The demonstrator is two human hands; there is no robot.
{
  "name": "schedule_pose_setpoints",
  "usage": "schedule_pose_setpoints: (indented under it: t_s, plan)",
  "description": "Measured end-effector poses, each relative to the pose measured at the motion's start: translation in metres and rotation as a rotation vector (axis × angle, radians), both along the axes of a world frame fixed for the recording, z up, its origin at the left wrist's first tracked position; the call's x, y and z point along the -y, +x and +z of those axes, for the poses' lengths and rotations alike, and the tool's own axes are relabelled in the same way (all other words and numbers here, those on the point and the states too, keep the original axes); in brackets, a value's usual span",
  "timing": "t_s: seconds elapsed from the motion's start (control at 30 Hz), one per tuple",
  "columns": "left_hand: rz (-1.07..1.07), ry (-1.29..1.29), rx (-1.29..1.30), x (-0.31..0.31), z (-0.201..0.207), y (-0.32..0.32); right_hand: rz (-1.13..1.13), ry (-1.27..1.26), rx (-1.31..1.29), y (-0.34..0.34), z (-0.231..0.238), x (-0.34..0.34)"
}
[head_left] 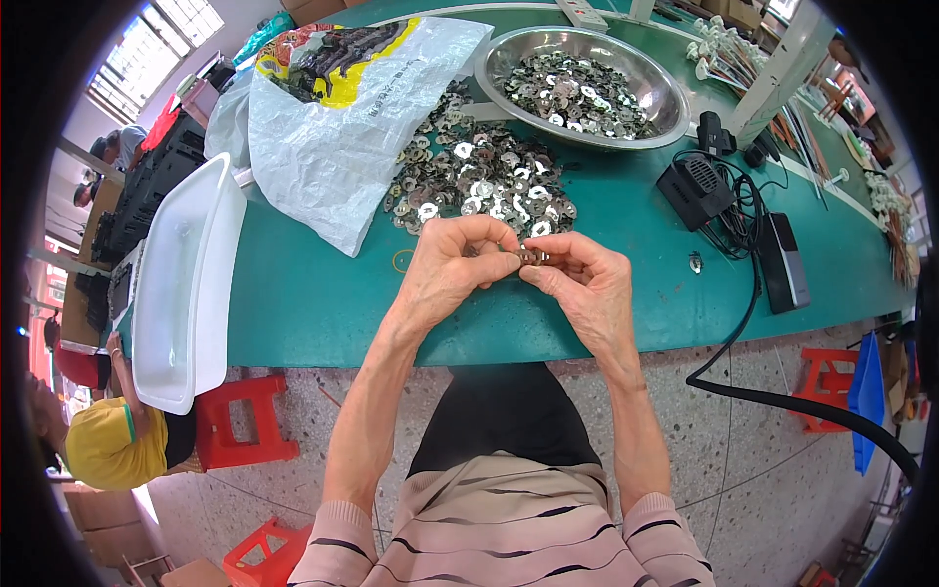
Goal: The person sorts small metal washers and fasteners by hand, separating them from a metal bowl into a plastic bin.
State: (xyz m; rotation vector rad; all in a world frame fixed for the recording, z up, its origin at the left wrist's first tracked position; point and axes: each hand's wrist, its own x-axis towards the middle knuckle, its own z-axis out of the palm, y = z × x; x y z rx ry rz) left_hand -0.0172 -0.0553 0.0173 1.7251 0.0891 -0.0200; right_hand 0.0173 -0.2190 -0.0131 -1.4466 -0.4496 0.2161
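Observation:
Both my hands meet over the front part of the green table, pinching a short stack of small metal washers (531,256). My left hand (458,262) closes thumb and forefinger at the stack's left end. From the other side, my right hand (585,279) grips it between thumb and fingers. Just beyond my hands lies a loose heap of shiny ring-shaped metal washers (489,176). A steel bowl (494,61) behind the heap holds many more of the same pieces. How many pieces are between my fingers is too small to tell.
A white woven sack (323,147) lies left of the heap, and a long white plastic tub (210,284) stands at the left edge. Black adapters with a cable (738,230) lie on the right. A person in yellow (108,445) sits at left near a red stool (245,421).

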Motion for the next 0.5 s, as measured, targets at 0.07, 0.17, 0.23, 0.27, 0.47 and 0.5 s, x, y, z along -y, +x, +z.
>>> schedule_pose_setpoints:
  t_s: [0.07,0.17,0.23,0.27,0.47,0.5]
  plan:
    - [0.009,0.04,0.054,0.001,0.0,0.0,0.0,0.041,0.001,-0.001,0.001,0.0]
    - [0.023,0.024,0.051,0.003,0.003,-0.001,-0.013,0.06,-0.006,-0.003,0.002,0.0]
    - [0.01,0.02,0.002,0.004,0.003,-0.001,-0.033,0.064,-0.007,-0.003,0.004,-0.001]
    - [0.01,0.019,0.002,0.004,0.003,-0.001,-0.054,0.068,-0.007,-0.004,0.005,-0.002]
    - [-0.009,0.084,0.031,0.003,-0.004,0.001,-0.091,-0.07,0.183,0.0,-0.003,-0.001]
    - [-0.008,0.103,0.117,0.003,-0.008,0.003,-0.09,-0.07,0.183,0.0,-0.004,-0.002]
